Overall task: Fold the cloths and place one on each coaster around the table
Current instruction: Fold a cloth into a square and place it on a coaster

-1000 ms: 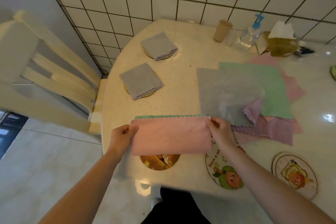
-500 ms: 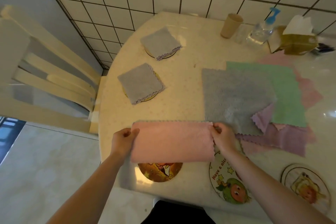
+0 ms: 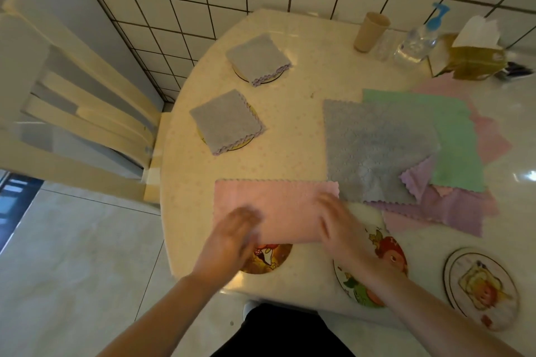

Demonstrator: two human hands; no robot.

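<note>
A pink cloth (image 3: 278,209), folded in half into a long strip, lies flat near the table's front edge. It partly covers a picture coaster (image 3: 268,258). My left hand (image 3: 232,236) rests over its lower left part and my right hand (image 3: 338,226) over its right end; both are blurred by motion. Two folded grey cloths (image 3: 227,122) (image 3: 258,58) each sit on a coaster at the left. Unfolded grey (image 3: 374,148), green (image 3: 452,139), purple and pink cloths are piled to the right. Two bare coasters (image 3: 385,255) (image 3: 481,287) lie at the front right.
A tan cup (image 3: 371,32), a clear pump bottle (image 3: 420,38) and a tissue box (image 3: 470,55) stand at the back by the tiled wall. A cream chair (image 3: 72,113) stands left of the round table (image 3: 304,90). Floor tiles lie below.
The pink strip has been laid flat on the table. Both hands have let go of its top corners and moved onto and beside it, fingers spread, moving fast.
</note>
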